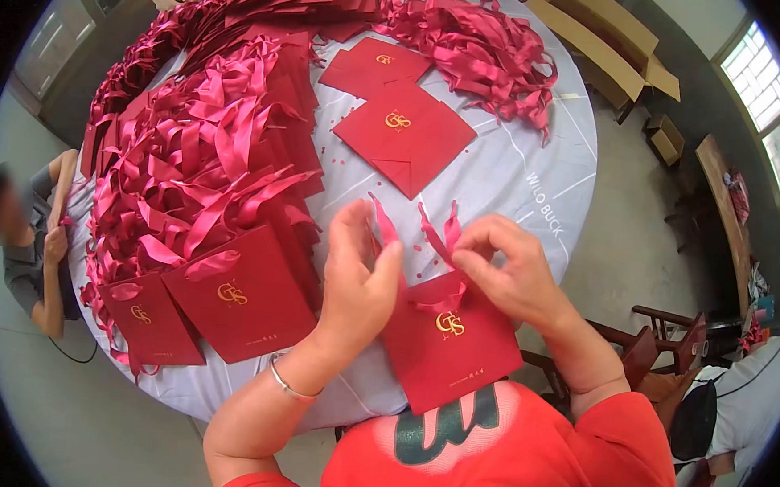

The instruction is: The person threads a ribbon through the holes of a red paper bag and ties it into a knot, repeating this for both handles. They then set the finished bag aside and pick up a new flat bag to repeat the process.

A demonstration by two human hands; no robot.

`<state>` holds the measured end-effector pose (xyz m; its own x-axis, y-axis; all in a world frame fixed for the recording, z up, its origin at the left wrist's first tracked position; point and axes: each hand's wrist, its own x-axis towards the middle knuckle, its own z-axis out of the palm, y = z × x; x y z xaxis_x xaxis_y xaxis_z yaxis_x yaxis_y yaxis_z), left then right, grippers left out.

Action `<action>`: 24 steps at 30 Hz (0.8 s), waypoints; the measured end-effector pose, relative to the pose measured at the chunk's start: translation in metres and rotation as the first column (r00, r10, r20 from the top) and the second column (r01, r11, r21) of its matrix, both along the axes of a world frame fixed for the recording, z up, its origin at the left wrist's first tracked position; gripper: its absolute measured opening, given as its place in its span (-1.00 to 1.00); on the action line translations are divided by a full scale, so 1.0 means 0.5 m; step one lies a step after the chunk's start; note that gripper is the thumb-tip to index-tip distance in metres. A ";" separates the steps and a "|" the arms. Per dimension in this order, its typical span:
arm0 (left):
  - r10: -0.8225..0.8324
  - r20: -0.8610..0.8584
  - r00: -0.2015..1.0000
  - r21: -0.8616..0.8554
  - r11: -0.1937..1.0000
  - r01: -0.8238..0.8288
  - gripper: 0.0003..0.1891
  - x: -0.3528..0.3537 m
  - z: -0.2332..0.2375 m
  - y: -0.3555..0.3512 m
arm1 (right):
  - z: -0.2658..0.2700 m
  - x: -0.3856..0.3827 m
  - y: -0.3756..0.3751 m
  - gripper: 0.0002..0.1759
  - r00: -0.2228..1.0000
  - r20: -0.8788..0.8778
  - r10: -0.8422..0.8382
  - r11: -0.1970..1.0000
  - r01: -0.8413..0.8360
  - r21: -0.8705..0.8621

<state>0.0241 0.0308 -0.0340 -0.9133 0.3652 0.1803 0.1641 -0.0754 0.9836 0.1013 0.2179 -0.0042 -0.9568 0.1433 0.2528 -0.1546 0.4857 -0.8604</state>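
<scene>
In front of my chest, a red paper gift bag [463, 364] with a gold logo leans over the table's near edge. Pink ribbon hangs in a loop on its front face. My right hand [514, 264], thumb and fingertips pinched together, grips a pink ribbon [439, 238] at the bag's top edge. My left hand [361, 273], with a bracelet at its wrist, is curled at the bag's upper left corner. Between its thumb and fingers runs another ribbon end [382, 222]; its fingertips are partly hidden.
Red bags [406, 133] lie flat beyond my hands. To the left stand dense rows of ribboned bags [240, 292]. Loose ribbons [482, 53] are heaped at the far right on the white tablecloth [537, 168]. A person [28, 239] sits at left; cardboard boxes [594, 42] stand beyond.
</scene>
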 end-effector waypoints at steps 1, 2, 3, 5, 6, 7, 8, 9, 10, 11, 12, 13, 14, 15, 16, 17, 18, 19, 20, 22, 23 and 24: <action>0.084 -0.303 0.949 -0.270 0.948 -0.170 -0.41 0.009 0.008 -0.007 | 0.004 -0.008 0.004 -0.89 1.000 0.001 -0.003 1.000 0.003 -0.001; 0.081 -0.304 0.949 -0.270 0.948 -0.167 -0.41 0.016 0.022 -0.012 | 0.009 -0.014 0.005 -0.84 0.991 0.134 -0.010 1.000 0.009 0.008; 0.001 -0.526 0.850 -0.351 0.911 -0.219 -0.43 0.021 0.042 -0.014 | 0.013 -0.021 0.006 -0.76 0.965 0.263 -0.019 1.000 0.015 0.018; -0.238 -0.694 0.679 -0.463 0.871 -0.167 -0.54 0.029 0.058 -0.021 | 0.007 -0.033 0.010 -0.75 0.971 0.238 0.005 0.985 -0.046 0.166; -0.285 -0.666 0.690 -0.492 0.862 -0.119 -0.57 0.040 0.059 -0.019 | 0.001 -0.038 0.012 -0.75 0.975 0.221 0.035 0.944 -0.105 0.312; -0.331 -0.634 0.698 -0.521 0.850 -0.070 -0.59 0.053 0.059 -0.013 | -0.003 -0.044 0.015 -0.75 0.975 0.221 0.027 0.947 -0.096 0.308; -0.355 -0.635 0.686 -0.546 0.835 -0.073 -0.64 0.061 0.055 -0.006 | -0.006 -0.051 0.018 -0.73 0.974 0.225 0.039 0.939 -0.113 0.326; -0.363 -0.633 0.683 -0.549 0.834 -0.065 -0.64 0.067 0.045 -0.002 | -0.013 -0.055 0.021 -0.71 0.972 0.229 0.051 0.930 -0.130 0.344; -0.382 -0.606 0.698 -0.572 0.819 -0.049 -0.64 0.072 0.029 0.002 | -0.027 -0.057 0.024 -0.72 0.982 0.183 0.055 0.941 -0.112 0.319; -0.397 -0.578 0.713 -0.593 0.804 -0.034 -0.65 0.073 0.016 0.005 | -0.035 -0.058 0.025 -0.72 0.982 0.183 0.048 0.941 -0.106 0.320; -0.400 -0.578 0.711 -0.593 0.805 -0.029 -0.65 0.072 0.005 0.008 | -0.042 -0.059 0.025 -0.72 0.988 0.152 -0.003 0.943 -0.048 0.330; -0.380 -0.591 0.712 -0.571 0.820 -0.036 -0.65 0.071 -0.004 0.011 | -0.045 -0.059 0.024 -0.72 0.991 0.122 -0.053 0.941 0.009 0.338; -0.358 -0.602 0.714 -0.548 0.835 -0.043 -0.66 0.072 -0.009 0.012 | -0.047 -0.060 0.022 -0.72 0.991 0.124 -0.056 0.941 0.011 0.339; -0.359 -0.600 0.715 -0.548 0.836 -0.040 -0.66 0.074 -0.010 0.013 | -0.048 -0.060 0.019 -0.73 0.990 0.095 -0.101 0.948 0.067 0.311; -0.348 -0.607 0.714 -0.540 0.840 -0.050 -0.65 0.075 -0.009 0.014 | -0.048 -0.060 0.018 -0.73 0.987 0.065 -0.145 0.952 0.121 0.281; -0.336 -0.615 0.713 -0.532 0.845 -0.061 -0.64 0.075 -0.009 0.014 | -0.047 -0.058 0.018 -0.73 0.987 0.064 -0.145 0.951 0.121 0.283; -0.334 -0.618 0.712 -0.530 0.845 -0.063 -0.64 0.076 -0.007 0.014 | -0.045 -0.055 0.018 -0.72 0.984 0.086 -0.158 0.960 0.132 0.247; -0.338 -0.615 0.712 -0.530 0.846 -0.055 -0.63 0.076 -0.005 0.014 | -0.042 -0.054 0.017 -0.72 0.981 0.105 -0.166 0.967 0.141 0.211; -0.339 -0.615 0.712 -0.528 0.848 -0.052 -0.61 0.075 -0.002 0.012 | -0.036 -0.050 0.014 -0.72 0.983 0.096 -0.158 0.968 0.134 0.213; -0.336 -0.609 0.719 -0.524 0.850 -0.046 -0.60 0.076 -0.001 0.010 | -0.010 -0.030 0.010 -0.71 0.975 0.139 -0.173 0.985 0.173 0.013; -0.345 -0.595 0.726 -0.524 0.851 -0.025 -0.59 0.078 -0.002 0.008 | 0.013 -0.016 0.015 -0.70 0.955 0.198 -0.219 0.970 0.191 0.149; -0.335 -0.612 0.716 -0.509 0.860 -0.032 -0.57 0.077 -0.003 0.008 | 0.020 -0.002 0.022 -0.70 0.958 0.194 -0.209 0.971 0.181 0.153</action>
<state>0.0624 0.0346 -0.0353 -0.5398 0.6897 0.4826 0.8058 0.2576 0.5332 0.1002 0.2287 0.0060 -0.9468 0.3114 0.0815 0.1295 0.6001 -0.7893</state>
